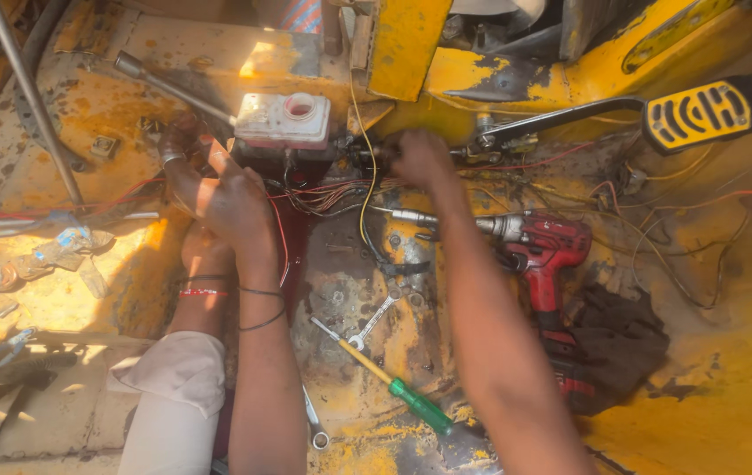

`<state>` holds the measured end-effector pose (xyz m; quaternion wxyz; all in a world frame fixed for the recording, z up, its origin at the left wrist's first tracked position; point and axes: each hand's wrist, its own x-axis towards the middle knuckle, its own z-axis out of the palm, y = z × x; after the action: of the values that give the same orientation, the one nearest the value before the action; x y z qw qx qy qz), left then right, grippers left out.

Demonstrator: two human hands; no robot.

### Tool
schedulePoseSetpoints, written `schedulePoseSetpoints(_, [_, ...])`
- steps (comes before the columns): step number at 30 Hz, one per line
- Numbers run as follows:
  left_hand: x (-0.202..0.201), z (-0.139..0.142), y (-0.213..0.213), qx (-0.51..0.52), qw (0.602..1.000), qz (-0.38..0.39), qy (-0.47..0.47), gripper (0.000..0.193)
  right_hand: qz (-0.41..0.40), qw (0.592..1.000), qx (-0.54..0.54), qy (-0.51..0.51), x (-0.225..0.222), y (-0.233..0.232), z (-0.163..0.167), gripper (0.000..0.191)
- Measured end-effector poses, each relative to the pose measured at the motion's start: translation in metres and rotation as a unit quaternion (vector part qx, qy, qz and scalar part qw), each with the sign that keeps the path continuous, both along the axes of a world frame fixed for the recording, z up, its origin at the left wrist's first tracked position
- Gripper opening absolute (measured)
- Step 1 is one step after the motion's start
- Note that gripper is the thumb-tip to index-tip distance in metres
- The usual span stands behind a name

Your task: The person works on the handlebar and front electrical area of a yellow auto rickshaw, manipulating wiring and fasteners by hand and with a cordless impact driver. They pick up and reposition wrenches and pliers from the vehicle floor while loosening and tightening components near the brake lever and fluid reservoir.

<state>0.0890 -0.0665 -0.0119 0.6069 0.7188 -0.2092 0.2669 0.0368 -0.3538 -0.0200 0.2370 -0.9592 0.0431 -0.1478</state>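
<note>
- Down on the yellow floor, the left hand rests against the dark block under the white tank; whether it grips anything I cannot tell.
- Right hand is curled among the wires just right of the tank; its hold is hidden.
- Red drill lies beside the right forearm.
- Green-handled screwdriver and a wrench lie between the arms.

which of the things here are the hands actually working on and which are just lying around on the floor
In hand:
- left hand at the white reservoir block
- right hand at the fitting beside it, among the wires

Lying about:
- red power drill
- green-handled screwdriver
- spanner
- dark rag
</note>
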Motion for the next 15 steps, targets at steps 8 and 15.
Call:
schedulePoseSetpoints(8, [-0.029,0.018,-0.039,-0.159,0.984,0.084,0.012,0.030,-0.018,0.995,-0.081,-0.058,-0.002,0.010,-0.023,0.025])
schedulePoseSetpoints(15, [-0.029,0.006,-0.056,-0.073,0.991,0.098,0.045,0.020,-0.061,0.995,-0.017,0.076,0.018,-0.002,-0.005,0.041])
